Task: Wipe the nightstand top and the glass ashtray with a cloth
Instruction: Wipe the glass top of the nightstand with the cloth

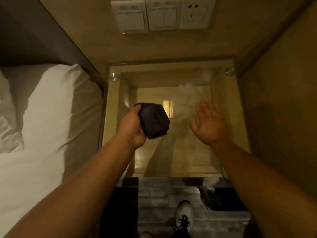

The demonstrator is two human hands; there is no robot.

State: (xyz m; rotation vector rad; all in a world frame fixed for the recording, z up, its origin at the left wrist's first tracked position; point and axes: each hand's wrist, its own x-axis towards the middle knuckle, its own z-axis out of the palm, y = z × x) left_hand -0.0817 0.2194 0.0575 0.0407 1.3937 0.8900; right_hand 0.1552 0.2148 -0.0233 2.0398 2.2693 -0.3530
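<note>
Both hands over nightstand top (228, 107): left hand (133, 127) grips cloth (153, 120).

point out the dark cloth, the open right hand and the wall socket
dark cloth (153, 120), head view, middle of the folded bundle
right hand (210, 125), head view, centre of the open palm
wall socket (195, 13), head view, face of the plate

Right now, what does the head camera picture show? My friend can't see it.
Over a glass-topped nightstand, the left hand grips a folded dark cloth while the right hand hovers open, palm up. A white pillow lies to the left, with wall switches above.
</note>
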